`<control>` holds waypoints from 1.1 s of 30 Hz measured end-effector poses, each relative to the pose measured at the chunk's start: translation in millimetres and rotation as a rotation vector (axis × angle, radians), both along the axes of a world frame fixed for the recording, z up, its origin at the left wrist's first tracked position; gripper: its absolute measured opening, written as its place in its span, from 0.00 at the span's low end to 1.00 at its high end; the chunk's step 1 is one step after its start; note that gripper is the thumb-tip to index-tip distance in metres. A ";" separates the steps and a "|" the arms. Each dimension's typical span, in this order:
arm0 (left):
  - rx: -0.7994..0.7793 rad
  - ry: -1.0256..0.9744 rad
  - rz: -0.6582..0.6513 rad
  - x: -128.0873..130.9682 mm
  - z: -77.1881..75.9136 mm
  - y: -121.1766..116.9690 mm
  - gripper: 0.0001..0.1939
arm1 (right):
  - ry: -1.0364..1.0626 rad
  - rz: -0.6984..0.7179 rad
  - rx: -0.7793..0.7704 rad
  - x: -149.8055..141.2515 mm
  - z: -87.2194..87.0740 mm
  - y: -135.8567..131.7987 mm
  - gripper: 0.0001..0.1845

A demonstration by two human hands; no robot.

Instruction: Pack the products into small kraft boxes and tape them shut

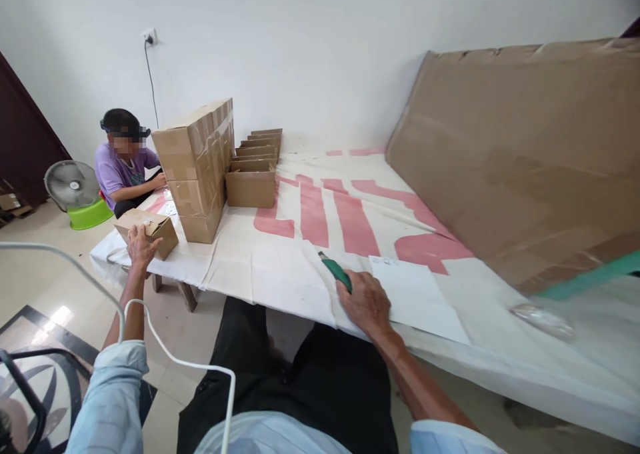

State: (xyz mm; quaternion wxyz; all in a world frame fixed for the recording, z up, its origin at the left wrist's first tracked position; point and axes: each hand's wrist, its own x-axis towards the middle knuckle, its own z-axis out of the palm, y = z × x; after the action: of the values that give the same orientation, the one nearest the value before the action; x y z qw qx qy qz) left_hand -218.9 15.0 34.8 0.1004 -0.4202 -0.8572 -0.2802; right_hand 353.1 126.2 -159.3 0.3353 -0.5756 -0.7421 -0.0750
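Note:
At the table's left end my left hand (142, 247) is closed on the near edge of a small cardboard box (165, 237), fingers over its top and thumb spread to the right. My right hand (367, 301) rests at the table's front edge, wrapped round a green utility knife (336, 272) whose tip points forward and left. Right beside this hand lies a white sheet of paper (420, 297) with small marks at its top.
Taped cartons (193, 167) stand stacked behind the small box. Several open boxes (251, 186) form a row beside them. A large cardboard sheet (520, 154) leans at right, near a clear plastic packet (543, 321). Another person (125, 167) sits at far left. A white cable (175, 361) crosses in front.

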 end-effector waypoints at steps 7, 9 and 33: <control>-0.080 0.198 0.010 13.6 1.3 -0.1 0.27 | 0.003 -0.010 -0.028 -0.9 2.7 -1.3 0.13; -0.087 0.224 0.005 23.0 0.5 -6.4 0.27 | 0.000 -0.014 -0.030 -1.4 3.6 -1.9 0.13; 0.388 -0.478 -0.045 17.1 6.3 -12.7 0.18 | 0.021 -0.010 -0.051 -5.0 12.4 -3.6 0.14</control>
State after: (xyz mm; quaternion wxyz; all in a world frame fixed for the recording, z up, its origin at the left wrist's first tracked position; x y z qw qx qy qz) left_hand -201.8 2.4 41.1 -0.0319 -0.3343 -0.7774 -0.5318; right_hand 348.1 122.5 -146.9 0.3278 -0.5885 -0.7373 -0.0515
